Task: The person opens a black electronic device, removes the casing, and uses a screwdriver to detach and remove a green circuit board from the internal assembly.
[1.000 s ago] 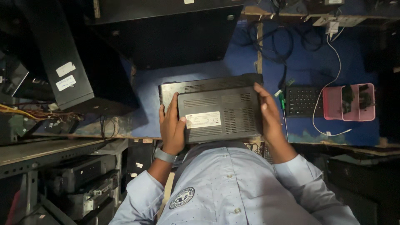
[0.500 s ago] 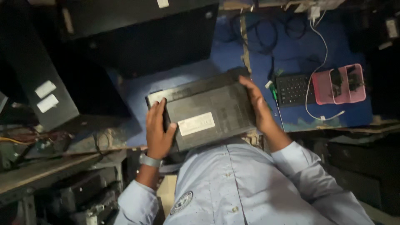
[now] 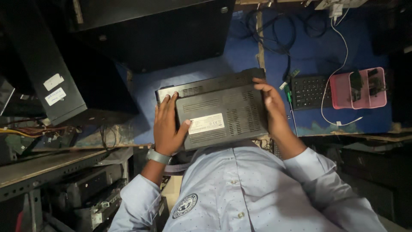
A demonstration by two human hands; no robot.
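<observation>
Laptop (image 3: 221,109), black, closed and turned underside up, sits at the centre of the frame above the edge of the blue tabletop (image 3: 214,64), held just in front of the person's light blue shirt (image 3: 253,193). Its base shows vent slots and a white rectangular label. The left hand (image 3: 167,124), at centre left, clamps the laptop's left edge, fingers spread flat over the base and thumb lying near the label; a grey wristband (image 3: 158,157) circles the wrist. The right hand (image 3: 274,111), at centre right, clamps the right edge, fingers curled over the upper right corner. Each grip is closed on the laptop.

To the right of the right hand, a small black keyboard (image 3: 311,91) lies on the tabletop, with a pink tray (image 3: 358,88) just beside it at the far right holding dark items. A white cable (image 3: 341,51) runs down from the upper right of the frame past the tray. Black cables (image 3: 274,34) loop across the upper centre. Dark computer cases (image 3: 64,77) fill the upper left. A metal rack (image 3: 47,167) crosses the lower left.
</observation>
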